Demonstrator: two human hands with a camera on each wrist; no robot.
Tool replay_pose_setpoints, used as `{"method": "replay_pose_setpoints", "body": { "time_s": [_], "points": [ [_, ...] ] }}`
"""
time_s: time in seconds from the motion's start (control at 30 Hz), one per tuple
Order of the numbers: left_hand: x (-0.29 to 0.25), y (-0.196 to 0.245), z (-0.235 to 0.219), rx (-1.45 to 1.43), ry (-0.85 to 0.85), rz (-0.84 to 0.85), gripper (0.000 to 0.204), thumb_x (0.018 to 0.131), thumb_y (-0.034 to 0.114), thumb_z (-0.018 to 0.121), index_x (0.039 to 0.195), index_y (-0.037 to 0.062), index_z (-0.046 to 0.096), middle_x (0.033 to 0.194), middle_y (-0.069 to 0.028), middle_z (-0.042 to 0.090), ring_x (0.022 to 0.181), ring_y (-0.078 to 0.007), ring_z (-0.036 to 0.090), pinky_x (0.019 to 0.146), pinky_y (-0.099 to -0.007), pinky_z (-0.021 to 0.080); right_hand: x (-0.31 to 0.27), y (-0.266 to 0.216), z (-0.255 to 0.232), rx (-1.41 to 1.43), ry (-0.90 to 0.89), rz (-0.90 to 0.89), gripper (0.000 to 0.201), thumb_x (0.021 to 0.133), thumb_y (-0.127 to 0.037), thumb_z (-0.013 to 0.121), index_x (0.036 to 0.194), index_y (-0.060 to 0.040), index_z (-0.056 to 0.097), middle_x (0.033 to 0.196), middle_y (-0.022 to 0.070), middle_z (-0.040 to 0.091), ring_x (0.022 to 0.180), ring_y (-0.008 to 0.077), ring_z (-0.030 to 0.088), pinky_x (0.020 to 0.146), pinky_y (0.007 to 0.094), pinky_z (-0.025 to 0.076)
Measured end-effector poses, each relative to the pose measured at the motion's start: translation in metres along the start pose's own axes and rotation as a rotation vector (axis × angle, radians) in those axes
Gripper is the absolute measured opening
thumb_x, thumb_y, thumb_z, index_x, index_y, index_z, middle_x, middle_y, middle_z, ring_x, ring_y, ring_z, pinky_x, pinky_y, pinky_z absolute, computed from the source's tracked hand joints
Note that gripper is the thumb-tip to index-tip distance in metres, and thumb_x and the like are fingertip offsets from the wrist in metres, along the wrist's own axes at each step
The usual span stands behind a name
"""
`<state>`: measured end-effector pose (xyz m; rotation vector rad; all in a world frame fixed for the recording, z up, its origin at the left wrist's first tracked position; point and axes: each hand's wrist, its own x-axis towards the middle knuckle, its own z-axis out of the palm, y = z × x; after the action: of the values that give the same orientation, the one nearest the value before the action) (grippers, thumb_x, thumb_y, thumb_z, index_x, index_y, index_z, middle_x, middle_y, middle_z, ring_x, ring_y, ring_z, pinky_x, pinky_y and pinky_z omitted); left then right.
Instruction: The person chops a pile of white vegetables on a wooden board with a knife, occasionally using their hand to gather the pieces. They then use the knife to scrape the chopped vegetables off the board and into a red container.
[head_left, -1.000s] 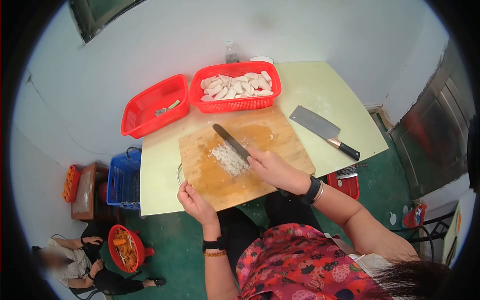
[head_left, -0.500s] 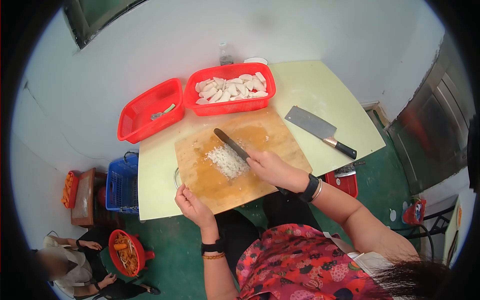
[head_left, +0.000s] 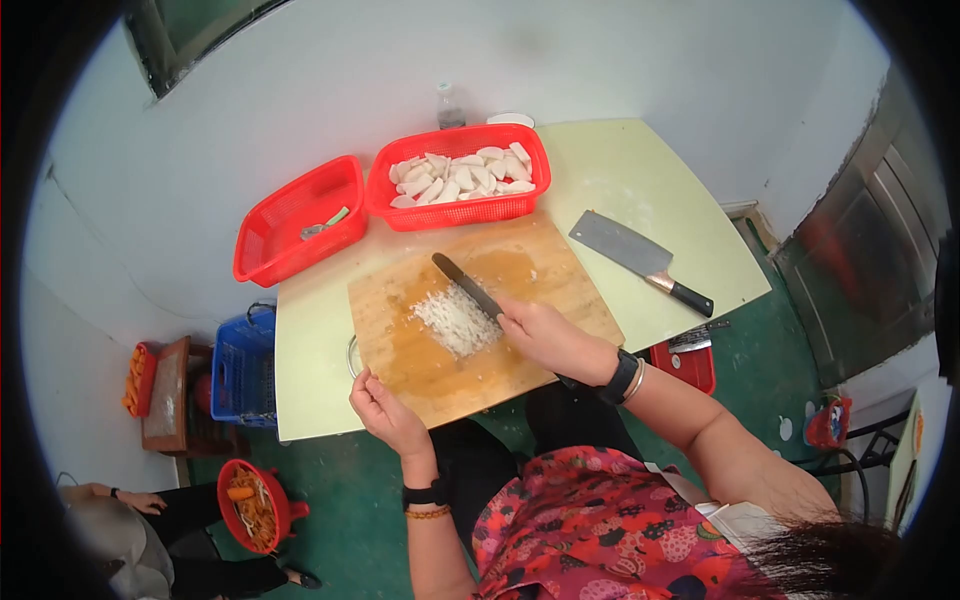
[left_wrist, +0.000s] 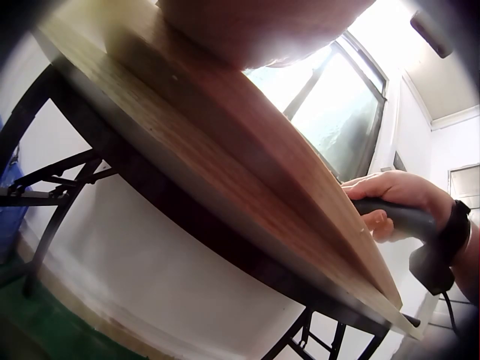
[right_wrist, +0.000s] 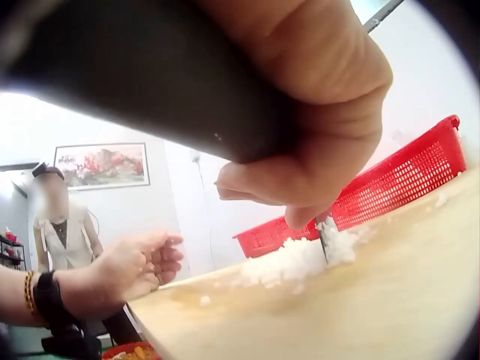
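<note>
My right hand (head_left: 555, 337) grips the black handle of a long kitchen knife (head_left: 465, 283). Its blade lies across the upper right side of a pile of finely chopped white food (head_left: 447, 320) on the wooden cutting board (head_left: 560, 285). In the right wrist view, bits of the chopped food (right_wrist: 281, 264) cluster around the blade. At the board's front left edge is my left hand (head_left: 392, 413), its fingers loosely curled with nothing in them. The left wrist view shows the right hand (left_wrist: 405, 196) around the handle beyond the board's edge.
Behind the board, a red basket (head_left: 460, 214) holds white slices; another red basket (head_left: 262, 250) holds a small peeler-like tool. A cleaver (head_left: 620, 243) lies to the right on the pale table (head_left: 690, 190). A person (head_left: 130, 540) is at the lower left, near a red bowl (head_left: 272, 540).
The knife blade has shifted slightly right relative to the pile. My left hand stays by the board's edge. At the lower left, the other person has changed posture, and the view has shifted a little.
</note>
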<state>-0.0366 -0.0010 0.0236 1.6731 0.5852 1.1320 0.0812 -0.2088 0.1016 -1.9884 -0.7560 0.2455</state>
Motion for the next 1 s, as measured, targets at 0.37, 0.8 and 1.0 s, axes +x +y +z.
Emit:
{"method": "replay_pose_setpoints", "body": {
  "time_s": [0.37, 0.8, 1.0],
  "points": [
    [0.001, 0.001, 0.000, 0.003, 0.008, 0.017, 0.030, 0.104, 0.022, 0.043, 0.115, -0.0034, 0.056, 0.108, -0.0127, 0.056, 0.099, -0.0210, 0.054, 0.089, -0.0334, 0.043, -0.025, -0.012, -0.035, -0.064, 0.132, 0.125, 0.030, 0.097, -0.015, 0.045, 0.119, 0.0033, 0.053, 0.090, 0.0309, 0.061, 0.087, 0.0467, 0.061, 0.072, 0.0492, 0.048],
    [0.000, 0.001, 0.000, -0.033, -0.001, -0.018, 0.029, 0.104, 0.021, 0.043, 0.114, -0.0034, 0.056, 0.108, -0.0121, 0.056, 0.099, -0.0201, 0.054, 0.090, -0.0332, 0.044, -0.018, -0.011, 0.012, -0.010, 0.088, -0.058, 0.022, 0.097, -0.013, 0.046, 0.111, 0.0029, 0.052, 0.084, 0.0315, 0.059, 0.083, 0.0490, 0.059, 0.070, 0.0513, 0.047],
    [-0.001, 0.004, 0.001, 0.002, -0.004, -0.002, 0.030, 0.104, 0.021, 0.043, 0.113, -0.0038, 0.056, 0.108, -0.0130, 0.057, 0.099, -0.0206, 0.054, 0.090, -0.0339, 0.044, -0.012, -0.018, 0.026, -0.034, 0.125, -0.181, 0.017, 0.096, -0.011, 0.047, 0.105, 0.0027, 0.051, 0.081, 0.0301, 0.059, 0.080, 0.0482, 0.059, 0.068, 0.0507, 0.047]
  ]
}}
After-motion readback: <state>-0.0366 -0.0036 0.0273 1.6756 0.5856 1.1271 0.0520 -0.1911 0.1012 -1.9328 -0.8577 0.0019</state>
